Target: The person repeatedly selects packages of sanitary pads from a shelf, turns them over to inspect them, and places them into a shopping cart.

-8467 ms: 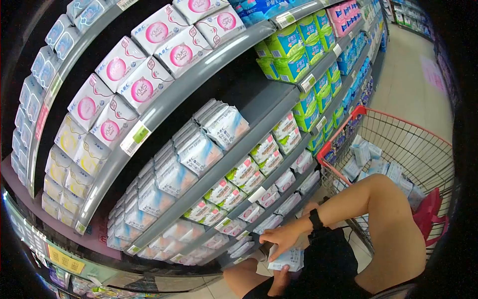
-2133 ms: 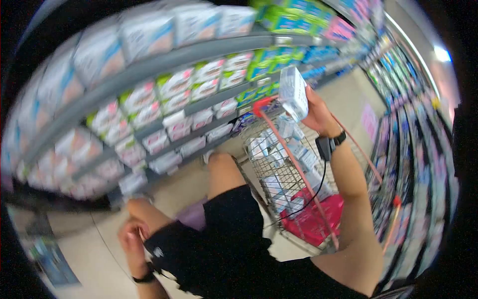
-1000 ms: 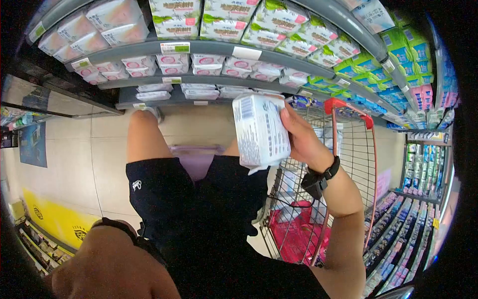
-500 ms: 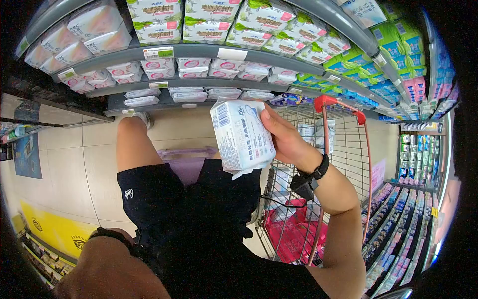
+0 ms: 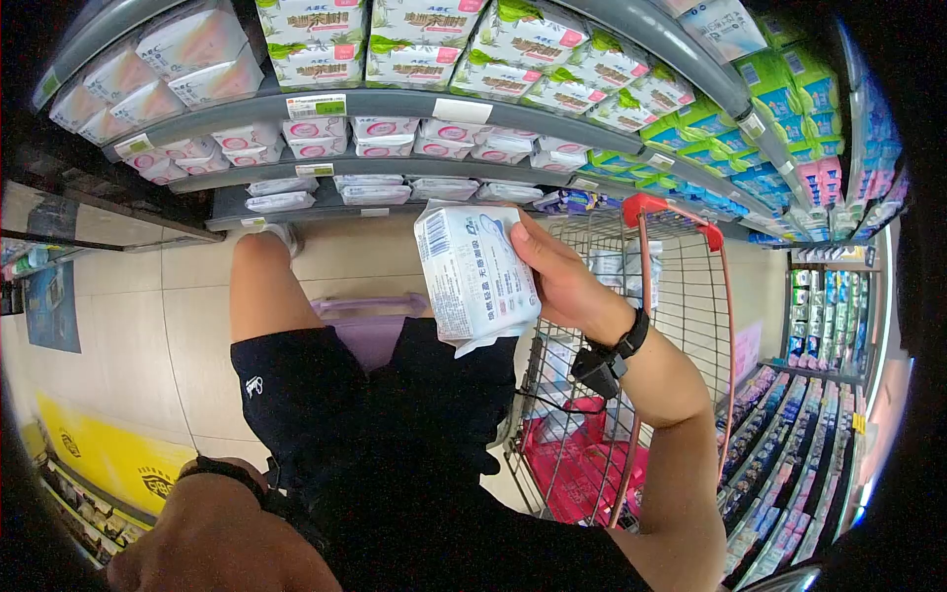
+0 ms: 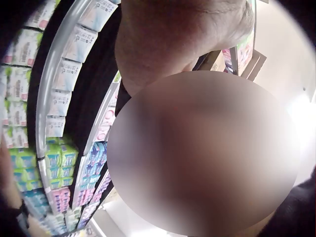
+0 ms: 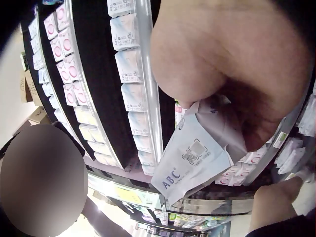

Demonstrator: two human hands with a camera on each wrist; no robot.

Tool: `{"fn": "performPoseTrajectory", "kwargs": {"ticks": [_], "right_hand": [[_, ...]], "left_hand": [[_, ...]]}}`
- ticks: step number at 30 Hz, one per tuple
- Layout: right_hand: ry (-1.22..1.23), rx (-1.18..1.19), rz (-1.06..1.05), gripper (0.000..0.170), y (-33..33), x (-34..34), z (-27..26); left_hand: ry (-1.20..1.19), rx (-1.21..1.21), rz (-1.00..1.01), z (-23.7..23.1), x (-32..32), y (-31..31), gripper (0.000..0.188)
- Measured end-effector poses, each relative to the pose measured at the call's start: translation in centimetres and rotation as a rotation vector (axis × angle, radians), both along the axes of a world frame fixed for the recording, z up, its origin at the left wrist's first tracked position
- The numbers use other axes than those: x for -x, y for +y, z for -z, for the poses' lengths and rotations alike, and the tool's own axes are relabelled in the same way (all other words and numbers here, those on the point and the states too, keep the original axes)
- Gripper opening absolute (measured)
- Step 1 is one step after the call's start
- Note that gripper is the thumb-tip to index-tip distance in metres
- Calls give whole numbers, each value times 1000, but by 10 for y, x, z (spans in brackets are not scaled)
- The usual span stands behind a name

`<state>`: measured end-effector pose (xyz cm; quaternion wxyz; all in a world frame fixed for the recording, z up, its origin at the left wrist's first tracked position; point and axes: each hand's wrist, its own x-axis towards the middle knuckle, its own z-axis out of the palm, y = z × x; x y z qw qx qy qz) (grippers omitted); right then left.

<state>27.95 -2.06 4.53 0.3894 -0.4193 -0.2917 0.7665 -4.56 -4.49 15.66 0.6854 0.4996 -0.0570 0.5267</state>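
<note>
My right hand (image 5: 564, 278) grips a white and pale-blue soft package (image 5: 478, 281) in front of my lap, its thumb along the near edge and its printed side facing up. From the right wrist view, the fingers of the right hand (image 7: 232, 59) curl round the package (image 7: 190, 155), whose end flap shows a code. In the head view only the left wrist and forearm show at the lower left. The left wrist view has part of the left hand (image 6: 182, 42) close to a blurred-out area; its fingers are hidden.
A wire cart (image 5: 691, 296) with red corners stands at my right, holding similar packages and a pink-red bag (image 5: 582, 469). Shelves of packages (image 5: 414, 44) curve across the front. A purple stool (image 5: 370, 335) is between my legs. Another shelf (image 5: 789, 454) is at far right.
Since the oldest frame, the package has left the low shelf area, passed above the cart and come over my lap. My left hand has risen from beside my thigh. Little differs in the last half second.
</note>
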Motion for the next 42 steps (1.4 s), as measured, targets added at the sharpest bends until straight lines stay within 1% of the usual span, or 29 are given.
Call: {"fn": "performPoseTrajectory", "kwargs": {"ticks": [5,11,14,17,20,23,29,32,35,38,41,42], "right_hand": [[-41,1,-20,51,1,-2,3],[-29,24,-1,53,-1,-1,0],[17,25,-13,54,0,1,-2],[-31,-33,-50,54,2,-3,3],[-19,24,-3,52,-1,-2,4],[-4,29,24,52,-1,1,-3],[-18,-1,-23,51,1,-2,-3],[15,-23,-11,51,0,-2,1],[-6,21,-2,52,-1,-3,1],[-6,-5,-21,53,0,-2,-2],[-75,-11,6,62,1,2,-3],[-80,-3,10,62,0,2,-3]], "left_hand": [[-6,-1,-7,0,2,1,49],[-5,6,-26,-1,2,-2,46],[-12,7,-20,2,3,0,45],[-21,5,-11,3,4,0,44],[-23,8,-14,3,5,-1,42],[-20,10,-15,2,6,-1,41],[-18,14,-20,2,8,-3,39],[-28,12,-7,5,5,-1,37],[-35,17,-1,4,3,-2,36],[-28,23,-7,5,3,-1,35],[-26,31,-11,5,6,-1,34],[-29,32,-13,5,6,-2,33]]}}
